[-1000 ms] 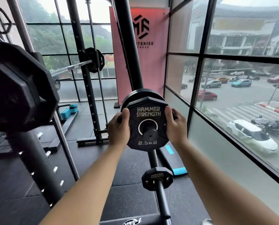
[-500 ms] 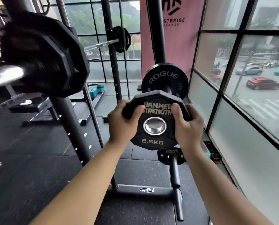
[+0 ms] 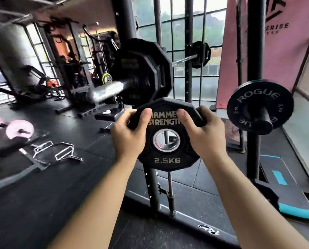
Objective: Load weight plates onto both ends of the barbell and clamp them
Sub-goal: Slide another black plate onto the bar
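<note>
We're gripping the plate (image 3: 167, 159) with both hands. The left hand (image 3: 127, 135) is wrapping its upper left edge and the right hand (image 3: 203, 134) its upper right edge. Both thumbs are lying on the near face, with the fingers curling behind.

The plate is hanging upright in the air, facing us, below and to the right of the sleeve (image 3: 106, 91) tip. It's showing as black and many-sided, with a chrome-ringed bore and "2.5KG" at the bottom. Our thumbs are partly covering "HAMMER STRENGTH".

The sleeve is blurring and sticking out bare from the loaded plates (image 3: 150, 69), which are sitting just above the held plate's top edge; we can't tell whether they're touching. The rack post (image 3: 153, 187) is standing right behind the plate. The Rogue plate (image 3: 247, 103) is sitting on a peg to the right, apart from the right hand. The hex bar (image 3: 54, 151) and pink plates (image 3: 19, 131) are lying well apart on the floor (image 3: 60, 194) to the left.
</note>
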